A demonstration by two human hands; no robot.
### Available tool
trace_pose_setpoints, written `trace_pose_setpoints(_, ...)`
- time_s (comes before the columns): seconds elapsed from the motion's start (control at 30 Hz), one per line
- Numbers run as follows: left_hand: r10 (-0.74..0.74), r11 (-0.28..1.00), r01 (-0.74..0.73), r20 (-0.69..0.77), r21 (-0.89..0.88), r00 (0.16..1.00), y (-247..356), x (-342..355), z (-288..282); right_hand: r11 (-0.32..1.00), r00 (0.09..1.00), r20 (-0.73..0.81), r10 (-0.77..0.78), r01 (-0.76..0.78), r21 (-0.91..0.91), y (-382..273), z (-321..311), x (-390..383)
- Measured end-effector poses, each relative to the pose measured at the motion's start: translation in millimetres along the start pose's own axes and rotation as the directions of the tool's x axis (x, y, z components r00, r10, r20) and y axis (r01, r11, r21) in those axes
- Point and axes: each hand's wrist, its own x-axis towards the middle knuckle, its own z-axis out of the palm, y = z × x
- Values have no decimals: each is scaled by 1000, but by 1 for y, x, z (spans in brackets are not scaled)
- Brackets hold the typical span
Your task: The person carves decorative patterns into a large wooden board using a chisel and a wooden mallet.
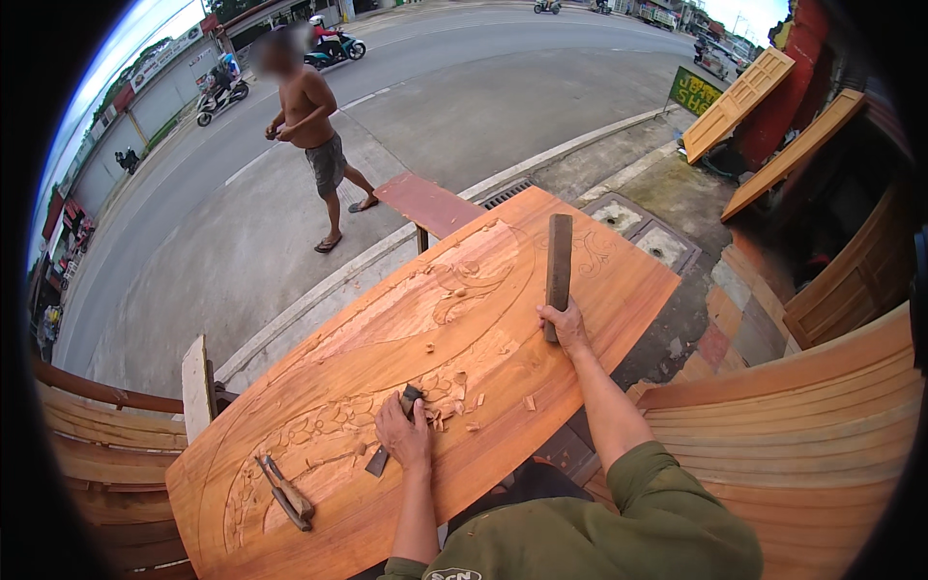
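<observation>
A large reddish-brown wooden panel [387, 493] lies before me, with curved outlines and carved leaf-like shapes in its surface. My left hand [404, 433] is closed around a chisel; its dark top [413, 394] sticks out above the fingers and its flat metal blade [377, 461] shows below them, close to the panel. Curled wood chips [447, 411] lie beside that hand. Farther right, my right hand [566, 325] grips the lower end of a long dark wooden mallet, squared like a bar [559, 256], above the panel.
Several carving tools [287, 495] rest on the panel's left part. A reddish board [425, 203] stands behind it. Wooden doors [739, 104] lean at the right, and curved slatted wood [793, 406] is near my right arm. A person [314, 121] walks by the road; motorbikes pass beyond.
</observation>
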Motion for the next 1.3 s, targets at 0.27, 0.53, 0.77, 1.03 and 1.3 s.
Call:
trace_pose_setpoints(0.27, 4, 999, -1, -69, 52, 998, 2, 3, 0, 1000, 999, 36, 8, -7, -23, 5, 3, 5)
trace_pose_setpoints(0.53, -6, 992, 22, -126, 121, 992, 4, 7, 6, 1000, 999, 50, 14, -15, 26, 6, -4, 9)
trace_pose_setpoints(0.77, 9, 989, 9, -119, 149, 993, 11, -3, 2, 1000, 996, 86, 11, -13, 28, 13, -7, 7)
trace_pose_setpoints(1.03, -1, 980, 31, -155, 194, 988, 6, -8, 11, 998, 991, 131, 12, -20, 53, 7, -9, 5)
trace_pose_setpoints(1.3, -32, 980, 56, -129, 192, 991, 12, -1, 9, 998, 991, 131, 5, -14, 66, 4, -6, 7)
